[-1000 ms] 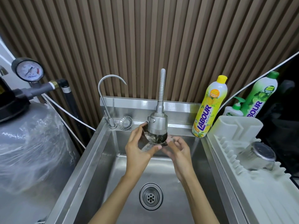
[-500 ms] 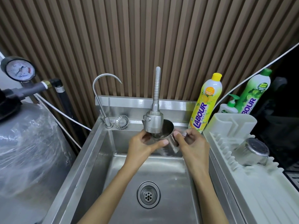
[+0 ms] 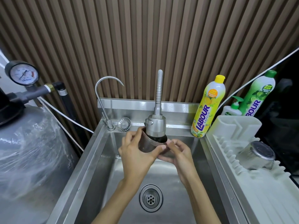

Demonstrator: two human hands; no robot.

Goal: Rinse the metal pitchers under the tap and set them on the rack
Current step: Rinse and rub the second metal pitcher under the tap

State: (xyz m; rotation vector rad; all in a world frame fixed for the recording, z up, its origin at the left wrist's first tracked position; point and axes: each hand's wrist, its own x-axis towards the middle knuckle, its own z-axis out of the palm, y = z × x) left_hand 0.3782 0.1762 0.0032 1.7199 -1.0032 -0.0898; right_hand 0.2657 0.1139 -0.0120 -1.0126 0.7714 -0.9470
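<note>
A small metal pitcher is held right under the flexible tap's spray head, over the steel sink. My left hand grips its left side with thumb and fingers curled round the wall. From the right, my right hand holds its lower side, fingers curled under it. A second metal pitcher lies upside down on the white drying rack at the right. I cannot tell whether water is running.
A thin gooseneck tap and a loose strainer sit at the sink's back left. Yellow and green detergent bottles and a soap pump stand behind the rack. A wrapped grey tank with a pressure gauge fills the left.
The pitcher has been turned and shifted left under the spray head. My right hand dropped from the pitcher's upper right side to beneath it; my left hand now wraps more of the wall.
</note>
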